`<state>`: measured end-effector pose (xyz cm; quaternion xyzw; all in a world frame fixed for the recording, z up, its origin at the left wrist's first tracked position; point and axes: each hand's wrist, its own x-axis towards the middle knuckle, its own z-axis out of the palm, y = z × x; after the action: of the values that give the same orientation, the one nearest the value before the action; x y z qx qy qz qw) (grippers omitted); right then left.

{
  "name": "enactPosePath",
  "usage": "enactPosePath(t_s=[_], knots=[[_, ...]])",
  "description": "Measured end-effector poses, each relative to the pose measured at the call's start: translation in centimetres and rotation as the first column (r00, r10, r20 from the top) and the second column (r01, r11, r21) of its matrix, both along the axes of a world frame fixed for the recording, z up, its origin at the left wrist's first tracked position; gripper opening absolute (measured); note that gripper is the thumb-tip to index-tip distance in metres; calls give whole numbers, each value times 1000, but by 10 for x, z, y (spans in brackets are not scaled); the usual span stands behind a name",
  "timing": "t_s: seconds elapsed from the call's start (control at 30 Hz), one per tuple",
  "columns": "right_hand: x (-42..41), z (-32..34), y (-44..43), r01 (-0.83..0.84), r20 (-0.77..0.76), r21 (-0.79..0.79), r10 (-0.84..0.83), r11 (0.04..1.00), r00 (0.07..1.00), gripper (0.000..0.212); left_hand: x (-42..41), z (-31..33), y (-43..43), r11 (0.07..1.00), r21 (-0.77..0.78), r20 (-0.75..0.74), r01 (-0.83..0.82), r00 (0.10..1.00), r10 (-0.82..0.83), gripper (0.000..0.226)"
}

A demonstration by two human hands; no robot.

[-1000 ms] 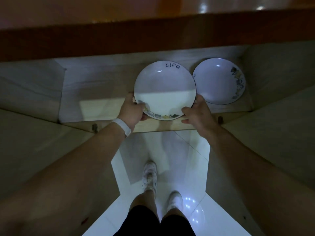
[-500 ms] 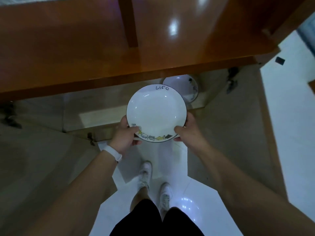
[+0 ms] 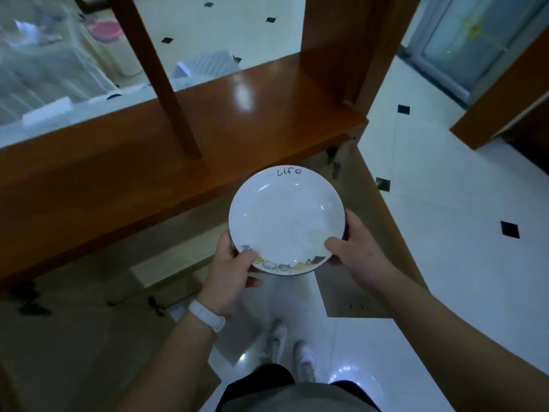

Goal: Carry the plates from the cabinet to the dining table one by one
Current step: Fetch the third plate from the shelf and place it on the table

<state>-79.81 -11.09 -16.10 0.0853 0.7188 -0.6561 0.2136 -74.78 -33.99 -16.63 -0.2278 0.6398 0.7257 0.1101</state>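
A white plate (image 3: 285,218) with the word "Life" on its far rim and small cartoon figures along its near rim is held level in front of me, above the floor. My left hand (image 3: 233,273) grips its near left edge and my right hand (image 3: 355,254) grips its near right edge, thumbs on top of the rim. The plate is out of the low wooden cabinet (image 3: 148,162), whose glossy brown top runs across the upper left. The second plate inside the cabinet is hidden from here.
Both cabinet doors stand open, one at the left (image 3: 74,337) and one at the right (image 3: 365,233). Two wooden posts (image 3: 166,78) rise from the cabinet top. White floor tiles (image 3: 460,233) with small black diamonds spread to the right. My shoes (image 3: 292,355) are below.
The plate has come out of the cabinet and risen with both hands. My view has lifted, so the room beyond the cabinet shows and the second plate has dropped out of sight.
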Motion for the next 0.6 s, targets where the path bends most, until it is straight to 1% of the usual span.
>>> enactPosePath(t_s=[0.07,0.13,0.27,0.33,0.4,0.5,0.6], knots=[[7,8,5,20,-34,17,-20,1000,999,58,-1,8,4,1000,0,-27,31,999,-31,47],[14,16,9,41,-63,19,-40,999,997,57,-2,16,5,997,8,-40,82,996,-81,45],[27,34,16,101,-108,-28,-104,994,989,62,-10,29,6,985,37,-75,168,984,-165,42],[36,43,21,160,-129,-54,-166,986,978,64,-16,35,10,975,51,-108,218,971,-212,46],[45,52,27,237,-157,-47,-241,970,958,62,-23,41,18,958,66,-142,278,953,-267,48],[63,64,42,348,-190,-19,-345,937,919,56,-31,52,37,926,87,-191,369,918,-348,43],[88,75,61,444,-228,-14,-435,896,871,55,-35,60,62,872,99,-241,480,861,-447,41]])
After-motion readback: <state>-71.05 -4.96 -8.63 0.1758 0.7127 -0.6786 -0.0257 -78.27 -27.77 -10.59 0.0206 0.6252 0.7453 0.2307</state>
